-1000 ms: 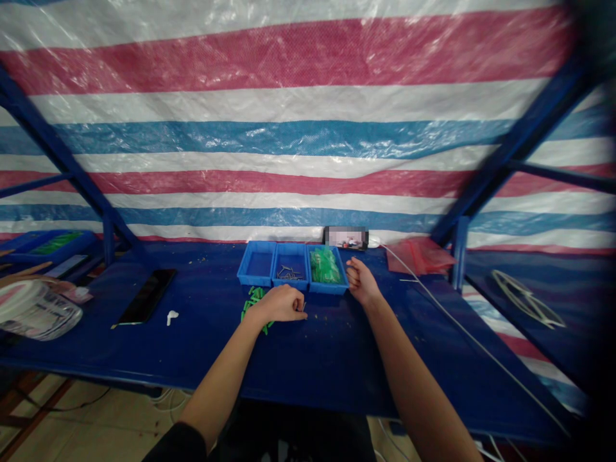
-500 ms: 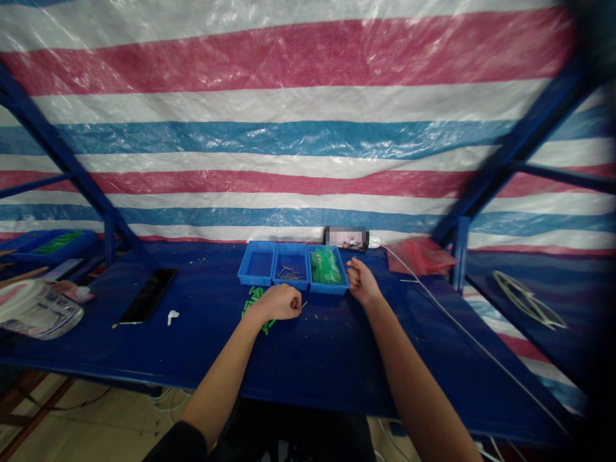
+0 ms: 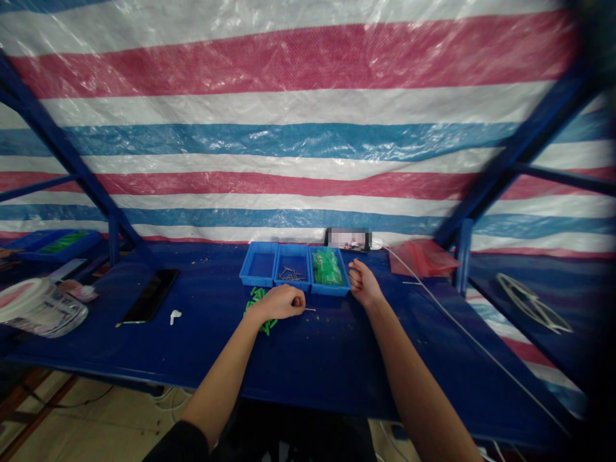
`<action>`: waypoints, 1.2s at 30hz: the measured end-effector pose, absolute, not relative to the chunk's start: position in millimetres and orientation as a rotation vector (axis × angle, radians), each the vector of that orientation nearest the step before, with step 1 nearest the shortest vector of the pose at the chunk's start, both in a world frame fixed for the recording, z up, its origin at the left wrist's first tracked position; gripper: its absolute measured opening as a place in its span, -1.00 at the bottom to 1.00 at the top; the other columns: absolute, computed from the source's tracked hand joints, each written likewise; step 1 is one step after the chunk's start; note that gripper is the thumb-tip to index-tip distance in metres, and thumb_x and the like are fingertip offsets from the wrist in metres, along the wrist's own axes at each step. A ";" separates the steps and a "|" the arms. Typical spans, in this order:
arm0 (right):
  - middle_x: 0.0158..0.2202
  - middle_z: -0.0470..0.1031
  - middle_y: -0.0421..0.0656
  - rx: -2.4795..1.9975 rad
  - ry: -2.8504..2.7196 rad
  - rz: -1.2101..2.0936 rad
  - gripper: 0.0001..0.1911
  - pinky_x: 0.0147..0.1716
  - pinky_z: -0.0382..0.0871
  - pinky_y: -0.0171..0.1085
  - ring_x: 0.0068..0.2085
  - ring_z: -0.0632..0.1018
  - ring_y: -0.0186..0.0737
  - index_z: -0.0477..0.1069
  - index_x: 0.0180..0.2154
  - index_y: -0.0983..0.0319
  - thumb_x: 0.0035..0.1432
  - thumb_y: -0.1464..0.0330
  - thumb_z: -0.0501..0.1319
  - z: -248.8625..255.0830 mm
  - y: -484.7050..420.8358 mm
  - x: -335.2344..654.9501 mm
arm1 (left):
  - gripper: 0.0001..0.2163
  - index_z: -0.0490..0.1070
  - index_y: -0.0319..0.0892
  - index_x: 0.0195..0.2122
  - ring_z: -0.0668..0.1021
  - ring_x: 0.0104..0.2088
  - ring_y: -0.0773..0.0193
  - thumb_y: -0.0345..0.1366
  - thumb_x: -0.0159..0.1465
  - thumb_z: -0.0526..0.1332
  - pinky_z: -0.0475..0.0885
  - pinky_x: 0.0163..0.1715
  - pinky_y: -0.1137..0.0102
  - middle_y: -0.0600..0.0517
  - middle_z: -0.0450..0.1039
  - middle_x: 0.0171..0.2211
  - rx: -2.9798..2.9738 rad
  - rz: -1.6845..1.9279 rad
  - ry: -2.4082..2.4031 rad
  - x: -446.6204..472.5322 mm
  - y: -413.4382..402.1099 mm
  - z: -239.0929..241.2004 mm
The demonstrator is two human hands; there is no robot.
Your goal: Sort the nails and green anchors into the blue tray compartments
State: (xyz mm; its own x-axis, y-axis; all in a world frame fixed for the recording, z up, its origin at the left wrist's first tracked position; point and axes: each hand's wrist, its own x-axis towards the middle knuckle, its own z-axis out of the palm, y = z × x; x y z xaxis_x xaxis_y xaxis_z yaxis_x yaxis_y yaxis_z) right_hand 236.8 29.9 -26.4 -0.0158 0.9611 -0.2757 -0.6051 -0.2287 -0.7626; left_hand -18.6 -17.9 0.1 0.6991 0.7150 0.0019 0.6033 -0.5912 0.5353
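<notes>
Your left hand (image 3: 278,303) is closed in a fist on the blue worktop (image 3: 202,359), with a thin metal pin (image 3: 310,310) sticking out past it and green plastic pieces (image 3: 257,308) just under its near side. Your right hand (image 3: 364,284) is loosely curled, just beside a blue bin (image 3: 330,294) holding a green bag (image 3: 326,268). Ahead of your left hand, a middle bin (image 3: 292,288) holds nails (image 3: 290,274).

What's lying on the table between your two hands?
In the head view, a thin metal pin and a few crumbs lie on the blue table between your left hand and right hand.
</notes>
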 end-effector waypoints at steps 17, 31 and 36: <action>-0.85 -0.09 -0.45 -0.919 -0.524 1.578 -0.81 -0.88 -0.25 -0.50 -0.83 -0.08 -0.52 0.25 -0.47 0.22 0.13 0.27 0.09 -30.8 33.0 238.3 | -0.81 0.34 -0.24 -0.38 0.31 -0.51 0.43 -0.19 0.22 0.12 0.20 -0.49 0.51 0.09 0.31 -0.50 1.909 0.917 0.897 -30.4 -9.9 16.4; -0.85 -0.10 -0.45 -0.920 -0.509 1.583 -0.81 -0.88 -0.26 -0.51 -0.82 -0.09 -0.52 0.25 -0.46 0.22 0.15 0.27 0.08 -30.8 32.9 238.1 | -0.80 0.46 -0.13 -0.28 0.47 -0.48 0.31 -0.17 0.22 0.11 0.22 -0.47 0.47 0.09 0.44 -0.53 2.263 0.818 1.528 -37.8 -4.6 11.1; -0.85 -0.10 -0.45 -0.917 -0.519 1.581 -0.81 -0.88 -0.25 -0.51 -0.82 -0.09 -0.52 0.25 -0.46 0.22 0.13 0.26 0.09 -31.5 33.0 238.2 | -0.82 0.46 -0.15 -0.32 0.48 -0.49 0.35 -0.19 0.20 0.14 0.22 -0.48 0.49 0.09 0.46 -0.52 2.346 0.726 1.395 -33.1 -10.3 14.1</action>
